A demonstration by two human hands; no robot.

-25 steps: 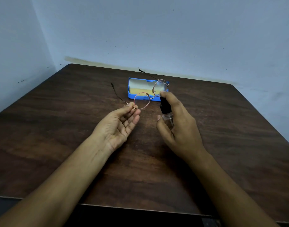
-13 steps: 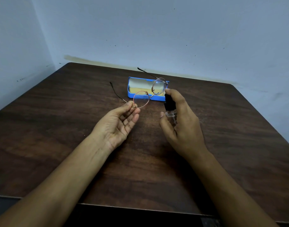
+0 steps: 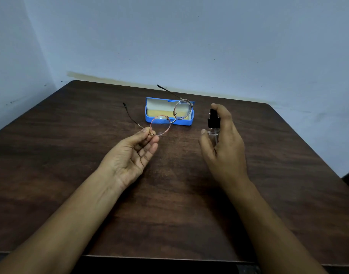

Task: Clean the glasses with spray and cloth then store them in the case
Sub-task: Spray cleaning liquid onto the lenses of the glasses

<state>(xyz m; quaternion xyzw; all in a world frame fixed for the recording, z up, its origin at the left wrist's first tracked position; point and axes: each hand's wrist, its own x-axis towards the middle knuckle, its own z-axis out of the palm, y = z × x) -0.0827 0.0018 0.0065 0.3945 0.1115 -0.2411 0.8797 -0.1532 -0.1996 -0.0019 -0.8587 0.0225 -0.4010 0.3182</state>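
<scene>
Copper-wire glasses (image 3: 172,121) are hanging above the table (image 3: 70,155), just in front of the open blue case (image 3: 150,114); the far lens is overlapping the case in view.

Change over the last 1 s: the right hand (image 3: 225,147) is carrying the spray bottle (image 3: 212,123) out toward 3 o'clock. It was nearly touching the far lens and is now well apart from it. I'm reading that as spraying finished or pausing, so the yellow cloth (image 3: 161,112) sitting in the case is likely coming up next.

- Left hand (image 3: 134,155): thumb and forefinger are pinching the near lens's hinge corner, other fingers lying loose.
- Right hand: fingers are wrapping the upright bottle, forefinger resting on the pump head.
- Glasses' long axis, lens to lens: running 8 o'clock to 2 o'clock.
- Both temples are standing open, pointing away toward 10–11 o'clock.
- Nozzle direction: can't tell.
</scene>
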